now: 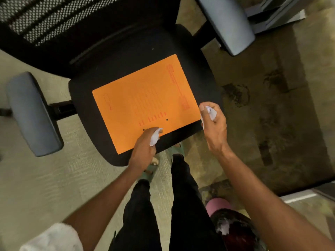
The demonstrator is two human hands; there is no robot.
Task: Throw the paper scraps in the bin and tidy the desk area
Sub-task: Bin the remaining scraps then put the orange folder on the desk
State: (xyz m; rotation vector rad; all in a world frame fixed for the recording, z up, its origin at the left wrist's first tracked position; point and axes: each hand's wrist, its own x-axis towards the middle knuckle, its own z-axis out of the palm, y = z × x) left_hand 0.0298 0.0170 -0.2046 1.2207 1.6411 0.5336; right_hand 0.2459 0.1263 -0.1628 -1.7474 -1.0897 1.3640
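An orange folder (pixel 143 100) lies flat on the black seat of an office chair (pixel 126 57). My left hand (pixel 145 144) rests at the folder's near edge, closed around a white paper scrap (pixel 155 138). My right hand (pixel 213 122) hovers at the folder's right corner, closed on another crumpled white paper scrap (pixel 212 112). At the bottom right, a dark bin (pixel 241 232) shows white paper scraps (pixel 223 228) inside; my right forearm hides part of it.
The chair has two grey armrests, one on the left (pixel 32 113) and one at the top right (pixel 226 22), and a mesh backrest (pixel 54 19). My legs in dark trousers (pixel 163 205) stand on pale carpet. A pink object (pixel 217 204) sits beside the bin.
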